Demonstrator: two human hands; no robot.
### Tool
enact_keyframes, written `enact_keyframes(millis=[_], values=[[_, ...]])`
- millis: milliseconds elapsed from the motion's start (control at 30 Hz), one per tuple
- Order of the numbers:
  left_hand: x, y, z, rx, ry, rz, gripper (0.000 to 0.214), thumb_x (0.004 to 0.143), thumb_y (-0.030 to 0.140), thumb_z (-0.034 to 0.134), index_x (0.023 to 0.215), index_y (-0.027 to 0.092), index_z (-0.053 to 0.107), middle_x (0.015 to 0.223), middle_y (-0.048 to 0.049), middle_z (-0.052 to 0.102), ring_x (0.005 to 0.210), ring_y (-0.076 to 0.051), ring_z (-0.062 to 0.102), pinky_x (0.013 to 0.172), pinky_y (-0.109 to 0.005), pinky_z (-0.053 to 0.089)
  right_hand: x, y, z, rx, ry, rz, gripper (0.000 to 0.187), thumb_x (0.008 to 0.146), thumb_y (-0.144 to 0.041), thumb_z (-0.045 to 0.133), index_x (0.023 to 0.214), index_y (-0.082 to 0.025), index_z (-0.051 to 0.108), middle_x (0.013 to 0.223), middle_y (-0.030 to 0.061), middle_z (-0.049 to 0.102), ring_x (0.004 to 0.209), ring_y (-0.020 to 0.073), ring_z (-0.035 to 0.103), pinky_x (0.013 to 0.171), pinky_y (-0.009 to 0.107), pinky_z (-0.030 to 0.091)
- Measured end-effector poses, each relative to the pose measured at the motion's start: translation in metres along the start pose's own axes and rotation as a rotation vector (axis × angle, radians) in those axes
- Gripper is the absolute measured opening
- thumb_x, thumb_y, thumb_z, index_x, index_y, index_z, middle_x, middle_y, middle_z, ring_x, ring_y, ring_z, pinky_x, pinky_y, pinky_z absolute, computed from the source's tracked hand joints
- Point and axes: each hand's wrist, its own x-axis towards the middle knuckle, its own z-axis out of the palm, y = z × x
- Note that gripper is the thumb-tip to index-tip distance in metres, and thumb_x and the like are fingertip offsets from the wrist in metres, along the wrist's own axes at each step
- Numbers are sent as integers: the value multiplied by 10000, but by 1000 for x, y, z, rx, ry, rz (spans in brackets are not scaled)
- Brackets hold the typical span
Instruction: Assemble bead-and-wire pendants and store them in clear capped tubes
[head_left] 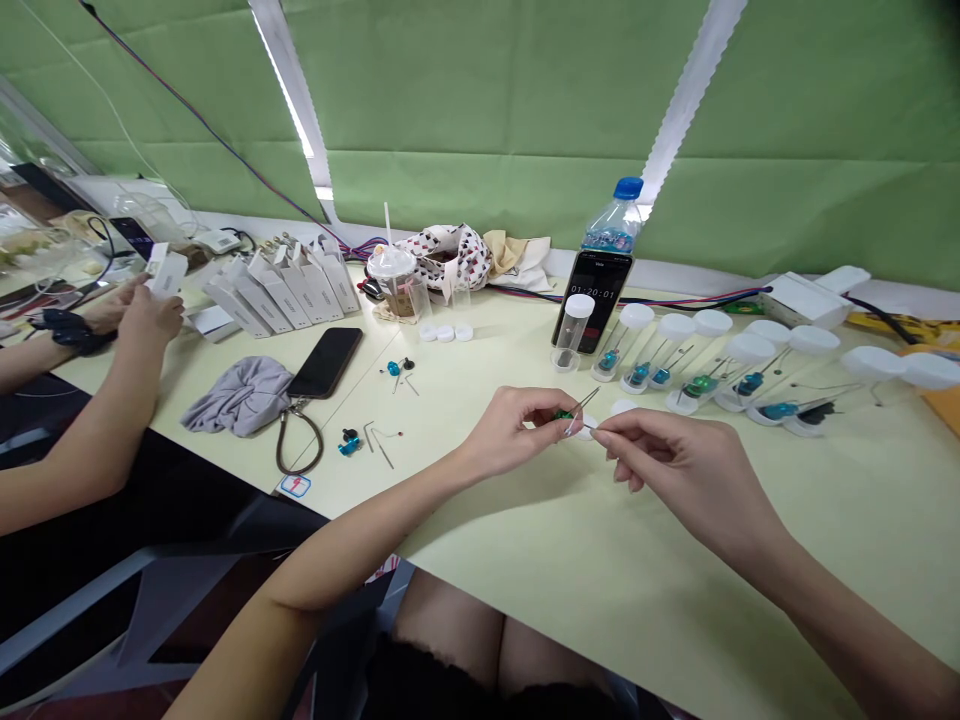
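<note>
My left hand (517, 428) pinches a small green-headed tool with a thin metal pin (571, 412) above the pale table (570, 560). My right hand (675, 465) meets it from the right, fingertips closed on the pin's thin end. Just behind my hands lie two white caps (622, 407). A row of clear tubes with white caps (705, 360), each holding a blue or green tool, lies beyond them to the right. An upright open tube (571, 332) stands by a phone showing a timer (594, 298).
Loose small tools (375, 438) and a dark phone (327, 361) on a grey pouch (240, 396) lie at left. White boxes (285, 285), a lidded drink cup (393, 280) and a water bottle (616, 222) stand at the back. Another person's hands (142, 305) hold a white box at far left.
</note>
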Motion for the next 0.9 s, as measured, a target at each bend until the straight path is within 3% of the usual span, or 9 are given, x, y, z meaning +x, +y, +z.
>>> enact_keyframes(millis=[167, 300, 433, 600, 900], values=[[2, -5, -3, -84, 81, -74, 259, 806, 381, 643, 784, 123, 654, 684, -11, 583, 558, -74, 492, 556, -207, 424, 0, 6, 0, -305, 101, -261, 235, 905, -372, 575, 1024, -186, 656, 857, 46, 726, 664, 167, 691, 586, 276, 530], [4, -6, -7, -178, 121, -75, 258, 801, 375, 652, 780, 118, 644, 700, -22, 589, 556, -70, 507, 551, -206, 442, -2, 9, -3, -604, 187, -506, 170, 936, -209, 524, 1065, -175, 629, 915, 62, 727, 746, 175, 686, 625, 275, 491], [4, -5, -6, -232, 108, -83, 246, 798, 360, 658, 777, 116, 636, 716, -23, 589, 559, -70, 515, 556, -211, 466, -4, 11, -6, -791, 217, -655, 212, 915, -83, 485, 1050, -142, 638, 944, 90, 729, 746, 174, 678, 620, 268, 480], [4, -7, -4, -223, 89, -87, 269, 796, 389, 656, 780, 122, 631, 713, -24, 592, 557, -71, 523, 548, -210, 466, -5, 10, -10, -804, 204, -721, 309, 894, -11, 421, 1044, -147, 654, 916, 88, 726, 758, 178, 679, 604, 272, 469], [2, -8, -1, -111, 95, -63, 265, 806, 391, 648, 803, 126, 636, 690, -13, 575, 551, -71, 522, 545, -200, 460, -3, 9, -8, -817, 233, -651, 111, 901, -110, 537, 875, -152, 636, 783, 40, 709, 604, 133, 621, 552, 273, 386]])
